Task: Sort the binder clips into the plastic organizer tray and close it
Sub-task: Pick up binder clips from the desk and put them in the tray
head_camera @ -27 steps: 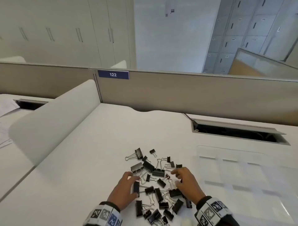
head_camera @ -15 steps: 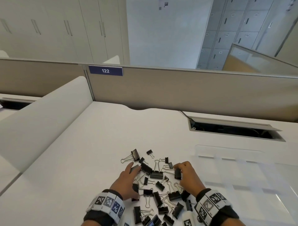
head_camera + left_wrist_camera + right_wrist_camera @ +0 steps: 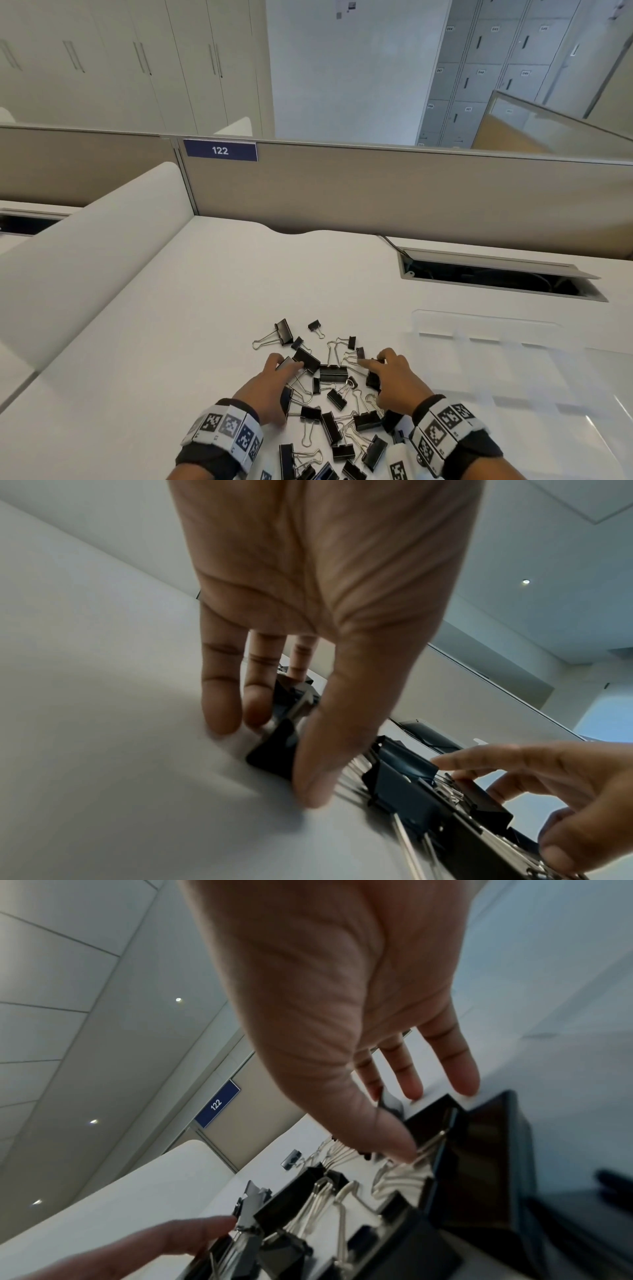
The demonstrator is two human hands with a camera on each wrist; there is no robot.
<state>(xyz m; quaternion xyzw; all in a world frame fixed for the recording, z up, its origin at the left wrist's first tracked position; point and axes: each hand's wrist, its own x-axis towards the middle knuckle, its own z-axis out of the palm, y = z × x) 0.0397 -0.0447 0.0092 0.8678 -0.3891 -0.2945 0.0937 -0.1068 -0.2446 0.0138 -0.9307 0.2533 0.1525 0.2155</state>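
Several black binder clips (image 3: 330, 373) with silver wire handles lie in a loose pile on the white desk (image 3: 191, 342). My left hand (image 3: 277, 383) reaches into the pile's left side with straight fingers; its fingertips (image 3: 222, 718) touch the desk, and one clip (image 3: 274, 750) lies between them and the thumb. My right hand (image 3: 383, 373) is over the pile's right side. Its index finger (image 3: 368, 365) points left, and its thumb (image 3: 400, 1150) touches the wire handle of a large clip (image 3: 479, 1164). The clear plastic organizer tray (image 3: 513, 370) lies open to the right.
A beige partition (image 3: 376, 195) with a blue "122" sign (image 3: 220, 150) closes the back of the desk. An open cable hatch (image 3: 493, 274) sits at the back right. A white curved divider (image 3: 78, 260) runs along the left.
Both hands have slid forward into the pile. The left hand has moved off the clip it covered and now reaches farther clips. The right index finger now points left.
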